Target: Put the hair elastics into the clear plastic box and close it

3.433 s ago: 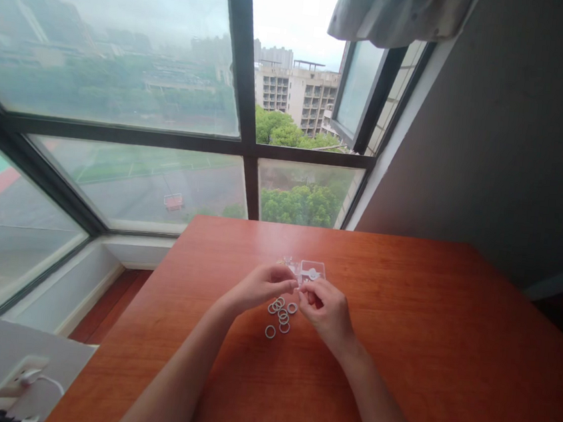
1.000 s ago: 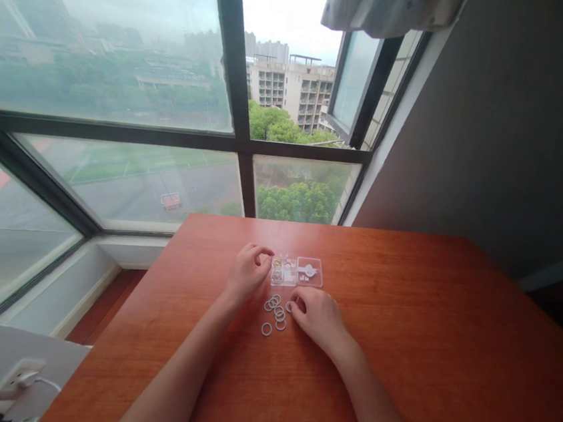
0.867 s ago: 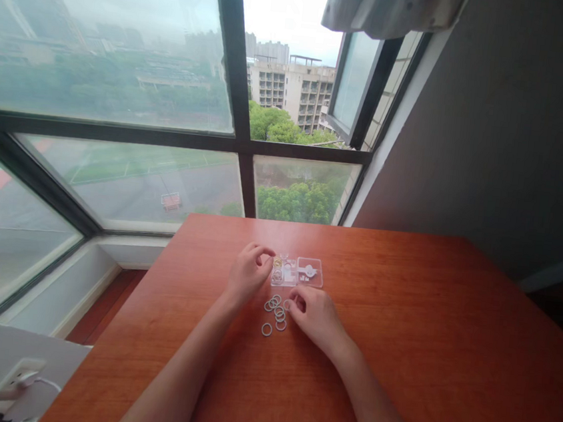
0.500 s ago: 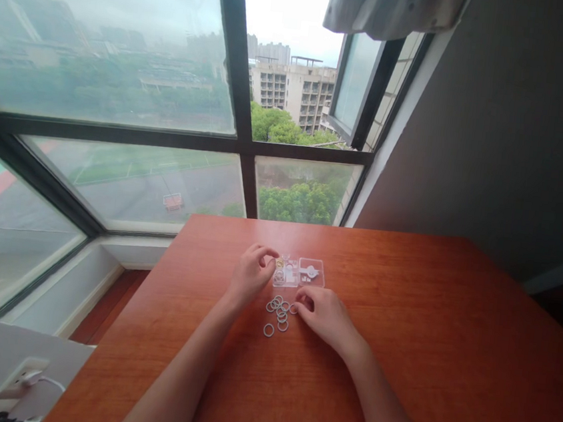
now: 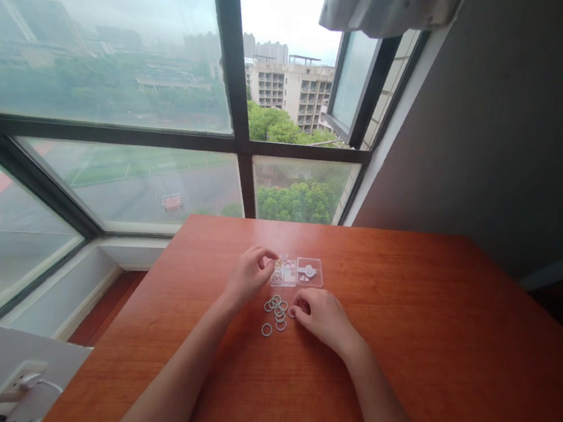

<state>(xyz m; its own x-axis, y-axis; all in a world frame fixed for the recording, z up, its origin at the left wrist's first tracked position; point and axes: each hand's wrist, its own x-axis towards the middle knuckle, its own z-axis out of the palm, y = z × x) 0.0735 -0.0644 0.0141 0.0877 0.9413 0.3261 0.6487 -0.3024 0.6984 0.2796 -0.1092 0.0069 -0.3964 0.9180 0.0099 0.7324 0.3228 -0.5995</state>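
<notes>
My left hand (image 5: 249,273) is at the left side of a small clear plastic box (image 5: 289,280), its thumb and index finger closed on the box's left edge. The box lies open, with small rings in its left part and a white round-headed piece (image 5: 309,272) in its right part. My right hand (image 5: 323,315) rests just in front of the box, thumb and fingertips closed on a pale ring (image 5: 291,312) at the table surface. Between my hands lies a loose cluster of several pale grey-green rings (image 5: 279,311), some overlapping. One ring (image 5: 267,330) sits apart, nearer to me.
The brown wooden table (image 5: 429,334) reaches to a window (image 5: 123,181) at the back and left. One pane stands open beneath a grey curtain (image 5: 388,7). A wall outlet with a white plug (image 5: 28,382) is at the lower left.
My right hand and the ring at its fingertips have moved slightly toward me. My left hand stays at the box. The whole view has shifted a little.
</notes>
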